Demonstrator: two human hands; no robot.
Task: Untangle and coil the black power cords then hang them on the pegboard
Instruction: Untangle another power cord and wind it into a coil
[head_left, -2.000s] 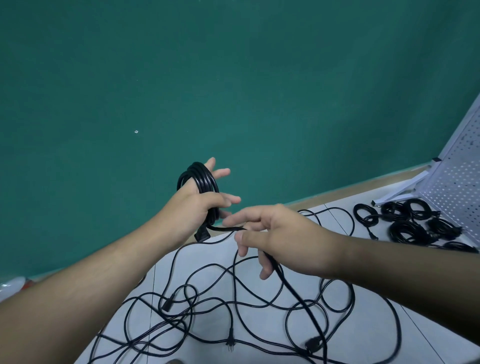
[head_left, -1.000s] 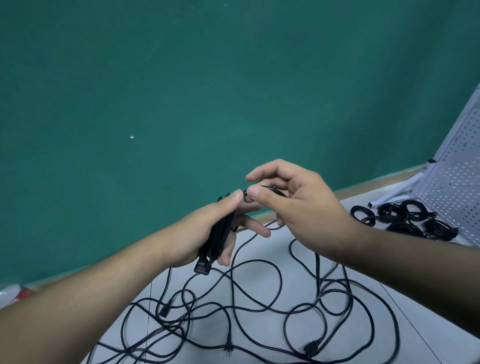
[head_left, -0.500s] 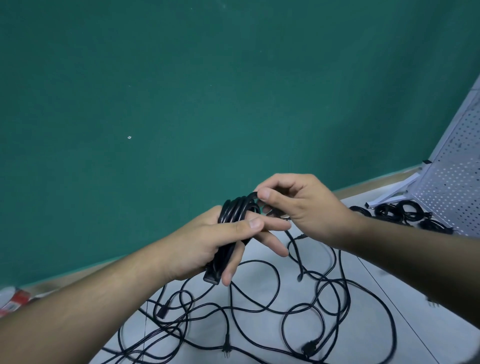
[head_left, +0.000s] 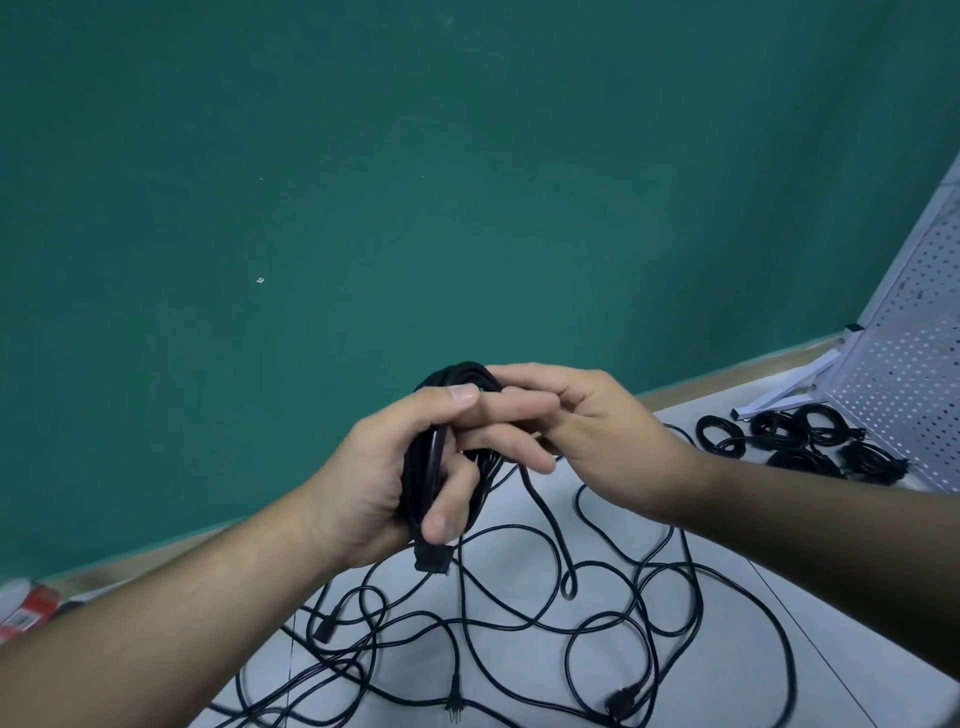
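My left hand (head_left: 384, 483) grips a coiled black power cord (head_left: 423, 467) held upright in front of the green wall; its connector hangs just below my fingers. My right hand (head_left: 587, 431) meets the coil from the right, fingers curled over its top and onto the cord's free end, which trails down to the floor. A tangle of loose black cords (head_left: 545, 629) with several plugs lies on the white floor below. The white pegboard (head_left: 904, 374) leans at the far right, with nothing seen hanging on its visible part.
Several finished coils (head_left: 800, 441) lie on the floor at the foot of the pegboard, by its white stand. A red and white object (head_left: 23, 608) lies at the left edge. The green wall meets the floor along a wooden skirting.
The coil has grown in my left hand as the right hand wound more cord round it. Both hands have come together at the coil's top, and the slack on the floor has shortened.
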